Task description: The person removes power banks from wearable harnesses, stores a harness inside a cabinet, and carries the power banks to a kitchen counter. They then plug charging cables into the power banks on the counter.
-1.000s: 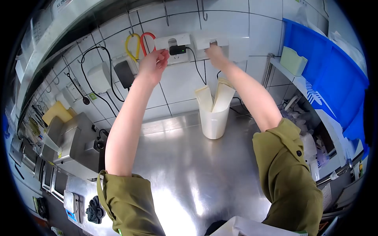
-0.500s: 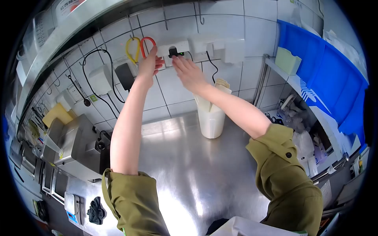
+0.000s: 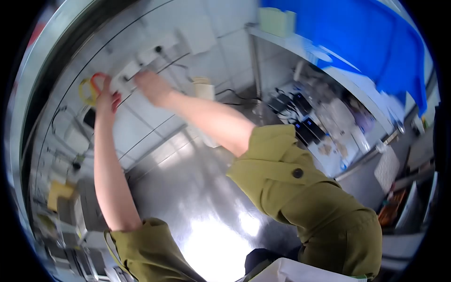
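Against the tiled wall, my left hand (image 3: 108, 96) is raised beside the red loop (image 3: 98, 81), its fingers partly curled and blurred. The yellow loop (image 3: 86, 92) hangs just left of it. My right hand (image 3: 152, 87) reaches to the white wall sockets (image 3: 128, 74), with its fingertips smeared by motion; whether it holds anything cannot be made out. Behind my right forearm stands the white container (image 3: 203, 89) with pale items in its top, its middle hidden by the arm.
A steel counter (image 3: 188, 188) lies below my arms. On the right, a shelf (image 3: 300, 42) carries a light green box (image 3: 277, 21) and a blue bin (image 3: 357, 37). Black devices with small blue lights (image 3: 307, 130) and cables sit under it. A steel machine (image 3: 89, 207) stands at left.
The view has swung right and tilted, showing more of the right-hand shelf. My right hand has moved from the right socket to beside my left hand, which stays near the red loop.
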Motion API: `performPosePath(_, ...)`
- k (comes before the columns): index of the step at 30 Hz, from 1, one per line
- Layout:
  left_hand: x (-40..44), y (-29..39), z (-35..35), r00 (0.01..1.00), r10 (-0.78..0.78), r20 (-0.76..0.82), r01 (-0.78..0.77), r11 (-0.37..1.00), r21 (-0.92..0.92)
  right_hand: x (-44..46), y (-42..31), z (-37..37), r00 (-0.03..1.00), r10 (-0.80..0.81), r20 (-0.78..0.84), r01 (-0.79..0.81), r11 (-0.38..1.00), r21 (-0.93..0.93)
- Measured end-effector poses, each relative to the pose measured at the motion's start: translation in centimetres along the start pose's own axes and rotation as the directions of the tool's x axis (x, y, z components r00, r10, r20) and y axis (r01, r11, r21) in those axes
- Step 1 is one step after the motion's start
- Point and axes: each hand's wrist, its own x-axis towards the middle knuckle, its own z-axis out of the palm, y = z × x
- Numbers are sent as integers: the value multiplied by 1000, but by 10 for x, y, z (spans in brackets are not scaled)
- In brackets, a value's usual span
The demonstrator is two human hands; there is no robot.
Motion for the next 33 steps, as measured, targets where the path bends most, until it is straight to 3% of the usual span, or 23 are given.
performPosePath(2,-11,1,0,981,-192,-26,192,950,245,-42,-12,6,996,27,87,-54,943,329)
performPosePath(3,-25,-1,9,987,-122,-101,153,900,408,-76,-20,1,983,-158,-91,172,969,178)
performPosePath(4,20,-27,-11,995,-90,-50,101,745,659,-109,-29,-7,901,-373,-220,380,925,-13)
performPosePath(5,37,-57,-14,964,260,-52,-123,612,781,-139,-36,-21,927,-334,-171,350,933,77)
performPosePath(6,44,-75,-11,815,580,4,-283,391,876,-168,-42,-39,946,-299,-125,317,933,169)
performPosePath(8,44,-71,-7,855,518,32,-276,401,874,-216,-49,-75,988,-144,49,124,951,282)
performPosePath(9,42,-65,-6,873,485,47,-271,404,874,-234,-53,-97,985,11,174,-81,914,398)
performPosePath(10,34,-57,-4,847,532,26,-229,319,920,-253,-60,-116,937,148,317,-294,824,485)
performPosePath(12,8,-41,11,852,523,15,-167,246,955,-286,-69,-135,919,285,271,-392,721,571)
performPosePath(15,-24,-30,46,662,736,140,-276,66,959,-337,-85,-157,846,397,356,-532,676,510)
performPosePath(18,-61,-13,93,433,785,443,-362,-299,883,-391,-98,-173,823,499,271,-565,676,473)
performPosePath(21,-53,-21,101,428,713,556,-337,-445,830,-427,-101,-215,757,586,290,-653,669,355)
performPosePath(24,-44,-45,109,631,574,522,-303,-437,847,-443,-104,-263,645,684,342,-764,599,242)
performPosePath(25,-43,-47,110,627,564,538,-298,-464,834,-448,-103,-277,606,714,350,-794,570,213)
performPosePath(27,-46,-39,111,618,549,564,-279,-517,809,-461,-100,-293,675,694,250,-738,640,213)
performPosePath(30,-62,-20,106,494,665,561,-379,-416,827,-468,-103,-315,683,712,166,-730,653,202)
performPosePath(33,-90,-2,62,598,608,523,-497,-230,836,-478,-114,-330,612,762,210,-790,587,175)
